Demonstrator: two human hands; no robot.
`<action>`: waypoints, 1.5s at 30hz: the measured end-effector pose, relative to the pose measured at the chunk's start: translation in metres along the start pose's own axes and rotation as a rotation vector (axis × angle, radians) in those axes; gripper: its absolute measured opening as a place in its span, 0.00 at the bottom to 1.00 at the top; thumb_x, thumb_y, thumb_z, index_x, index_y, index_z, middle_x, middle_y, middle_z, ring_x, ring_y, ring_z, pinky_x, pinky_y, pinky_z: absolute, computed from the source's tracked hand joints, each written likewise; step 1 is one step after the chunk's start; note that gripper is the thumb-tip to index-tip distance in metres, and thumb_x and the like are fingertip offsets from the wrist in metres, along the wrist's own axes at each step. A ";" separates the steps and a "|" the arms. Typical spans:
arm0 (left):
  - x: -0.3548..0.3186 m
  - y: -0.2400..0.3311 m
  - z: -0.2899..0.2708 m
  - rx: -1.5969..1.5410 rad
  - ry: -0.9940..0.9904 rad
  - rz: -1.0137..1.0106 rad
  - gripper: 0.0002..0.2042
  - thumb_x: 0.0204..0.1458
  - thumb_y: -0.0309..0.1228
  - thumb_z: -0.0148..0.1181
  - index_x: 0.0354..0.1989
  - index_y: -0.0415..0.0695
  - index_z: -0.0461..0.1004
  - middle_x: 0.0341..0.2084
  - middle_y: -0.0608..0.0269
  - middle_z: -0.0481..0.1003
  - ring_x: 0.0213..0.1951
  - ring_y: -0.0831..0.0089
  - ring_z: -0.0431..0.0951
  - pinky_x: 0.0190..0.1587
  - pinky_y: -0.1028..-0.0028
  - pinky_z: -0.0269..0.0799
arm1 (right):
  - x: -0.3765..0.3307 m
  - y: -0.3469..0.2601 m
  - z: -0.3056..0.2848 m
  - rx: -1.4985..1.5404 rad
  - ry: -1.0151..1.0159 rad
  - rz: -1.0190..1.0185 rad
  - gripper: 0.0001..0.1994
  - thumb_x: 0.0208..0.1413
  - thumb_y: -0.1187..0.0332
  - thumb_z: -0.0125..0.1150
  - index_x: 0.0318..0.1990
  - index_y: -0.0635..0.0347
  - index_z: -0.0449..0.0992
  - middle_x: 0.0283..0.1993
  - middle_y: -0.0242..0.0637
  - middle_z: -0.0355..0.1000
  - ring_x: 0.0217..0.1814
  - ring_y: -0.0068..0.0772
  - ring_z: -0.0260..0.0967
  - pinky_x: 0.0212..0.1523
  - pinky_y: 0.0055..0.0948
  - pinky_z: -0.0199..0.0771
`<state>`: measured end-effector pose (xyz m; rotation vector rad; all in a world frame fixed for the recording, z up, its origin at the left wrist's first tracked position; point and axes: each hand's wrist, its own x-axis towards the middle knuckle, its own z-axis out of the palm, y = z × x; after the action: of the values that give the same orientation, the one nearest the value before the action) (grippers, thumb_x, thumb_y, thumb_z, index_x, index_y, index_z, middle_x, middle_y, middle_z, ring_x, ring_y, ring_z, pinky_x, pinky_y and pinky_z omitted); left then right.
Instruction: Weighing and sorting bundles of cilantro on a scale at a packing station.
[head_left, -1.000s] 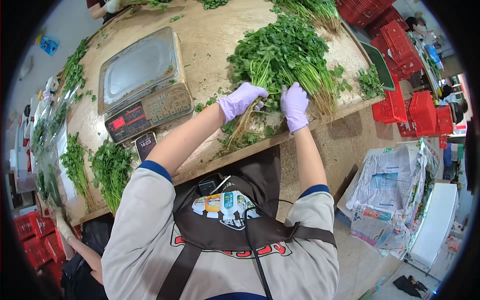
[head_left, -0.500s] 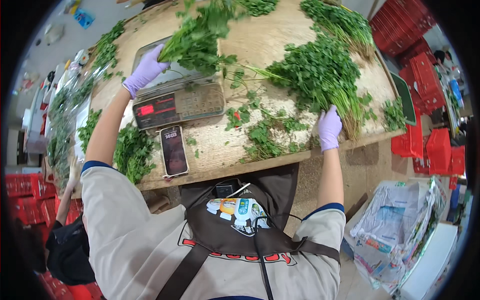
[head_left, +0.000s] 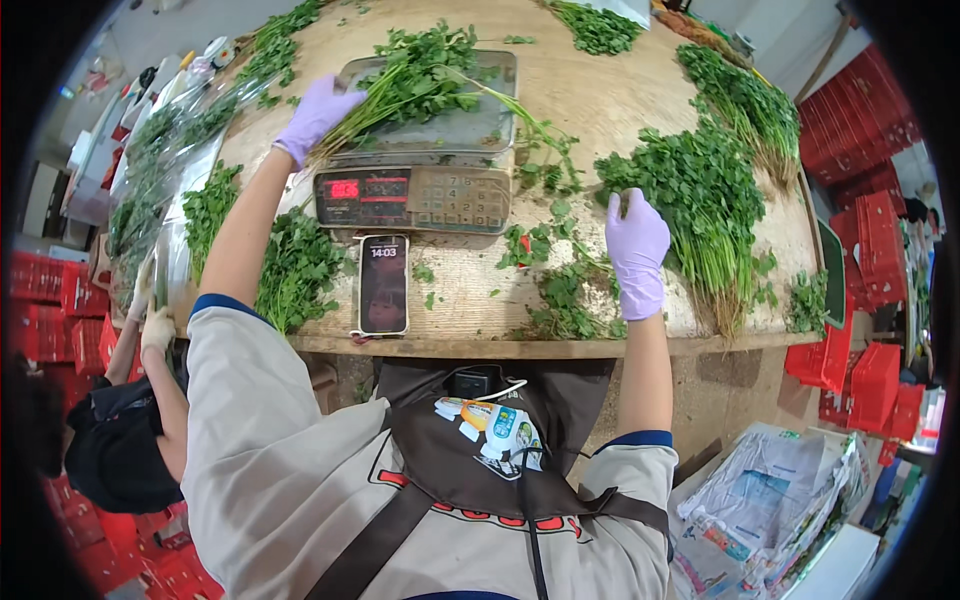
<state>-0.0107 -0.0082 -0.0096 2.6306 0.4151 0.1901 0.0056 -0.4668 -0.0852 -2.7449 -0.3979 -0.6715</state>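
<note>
A loose bunch of coriander (head_left: 425, 85) lies across the metal pan of a digital scale (head_left: 415, 198). Beside its stems, at the pan's left edge, is my left hand (head_left: 318, 118) in a purple glove; the fingers are apart and appear off the stems. One long sprig hangs over the pan's right side. My right hand (head_left: 636, 250), gloved the same, hovers at the left side of a big coriander heap (head_left: 695, 200) whose roots point toward me. Its fingers are slightly bent and apart, with nothing visible in them.
A phone (head_left: 384, 285) lies before the scale. Loose coriander (head_left: 300, 270) sits left of it, with scraps (head_left: 570, 300) to the right. Another bunch (head_left: 745, 100) lies farther back. Red crates (head_left: 862, 250) stand at right; a co-worker's gloved hands (head_left: 155, 325) show at left.
My left hand has lowered the coriander bunch onto the scale pan and loosened from it. My right hand has moved up and left from the heap's stems toward its leaves.
</note>
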 end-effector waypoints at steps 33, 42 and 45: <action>0.072 -0.015 0.063 0.348 0.169 0.278 0.25 0.47 0.37 0.54 0.52 0.40 0.59 0.41 0.40 0.70 0.43 0.47 0.71 0.45 0.59 0.67 | -0.097 0.068 -0.017 0.152 -0.218 0.296 0.09 0.48 0.63 0.57 0.33 0.56 0.72 0.26 0.42 0.70 0.31 0.44 0.68 0.32 0.38 0.65; 0.175 0.107 0.020 0.548 0.532 0.326 0.26 0.45 0.41 0.60 0.48 0.39 0.63 0.37 0.43 0.72 0.40 0.50 0.73 0.45 0.61 0.67 | -0.095 0.181 -0.025 -0.547 -0.174 0.413 0.30 0.41 0.50 0.62 0.49 0.61 0.63 0.43 0.42 0.63 0.49 0.43 0.60 0.46 0.41 0.60; 0.108 0.163 0.075 0.149 0.416 0.766 0.21 0.47 0.37 0.57 0.48 0.40 0.67 0.44 0.50 0.70 0.48 0.59 0.69 0.51 0.68 0.63 | -0.089 0.192 -0.002 -0.340 -0.220 0.479 0.25 0.43 0.51 0.62 0.39 0.61 0.63 0.33 0.48 0.71 0.35 0.47 0.70 0.37 0.41 0.69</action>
<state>0.1486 -0.1434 0.0071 2.7561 -0.4966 0.9870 -0.0075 -0.6618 -0.1670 -3.0678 0.3615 -0.3356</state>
